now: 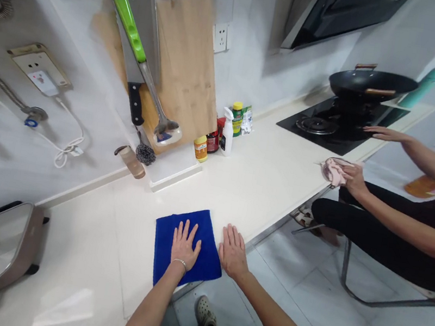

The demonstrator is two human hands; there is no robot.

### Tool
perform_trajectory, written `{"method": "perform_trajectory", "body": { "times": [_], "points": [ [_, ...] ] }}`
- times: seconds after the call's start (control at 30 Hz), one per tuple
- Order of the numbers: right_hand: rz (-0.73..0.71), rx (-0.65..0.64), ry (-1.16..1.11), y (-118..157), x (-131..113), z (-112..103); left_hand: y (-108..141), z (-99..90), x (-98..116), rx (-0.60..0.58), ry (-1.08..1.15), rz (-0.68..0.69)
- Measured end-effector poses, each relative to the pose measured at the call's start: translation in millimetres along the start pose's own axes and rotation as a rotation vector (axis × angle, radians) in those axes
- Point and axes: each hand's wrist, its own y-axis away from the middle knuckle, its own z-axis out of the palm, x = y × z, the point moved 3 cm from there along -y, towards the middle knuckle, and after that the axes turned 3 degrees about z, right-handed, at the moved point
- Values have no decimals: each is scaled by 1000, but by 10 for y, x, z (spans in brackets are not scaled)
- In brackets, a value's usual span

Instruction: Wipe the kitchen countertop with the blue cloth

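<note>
A white stone surface (267,185) runs along a tiled wall, with a black gas hob (316,126) at its far end and a black wok (372,83) on the hob. A bamboo cutting board (188,59) leans against the wall, and a black-handled cleaver (134,103) hangs in front of it, its bare blade above the surface. A seated co-worker's hand (350,176) holds a pink cloth (335,172) near the surface's front edge.

Near that same edge lies a blue cloth (187,249), its lower corner almost at the edge. The person's left hand (185,246) lies flat on it, open with fingers spread, gripping nothing. The right hand (233,252) lies equally open on the bare surface, just beside the cloth.

Pushed outward, the cloth could slide over the front edge. A careless sweep toward the wall could knock over the white spray bottle (226,134) or the yellow-capped jar (200,148), or catch the cleaver. Labels on the bottle, the jar and a green-capped can (236,119) show, but their writing is too small to read; no brand can be made out.
</note>
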Motion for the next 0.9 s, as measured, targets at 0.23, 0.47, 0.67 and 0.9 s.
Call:
{"method": "perform_trajectory", "body": {
  "times": [0.23, 0.47, 0.67, 0.9],
  "points": [
    [76, 7, -599, 24, 239, -136, 914, -164, -182, -88, -100, 236],
    [849, 127, -1255, 849, 1011, -379, 1491, -547, -536, -317, -166, 522],
    [1391, 284, -1243, 2320, 1717, -290, 1285, -395, -736, -260, -256, 555],
    [1618, 253, -1297, 2674, 1678, -195, 629, -71, 37, -230, -231, 517]
  ]
}}
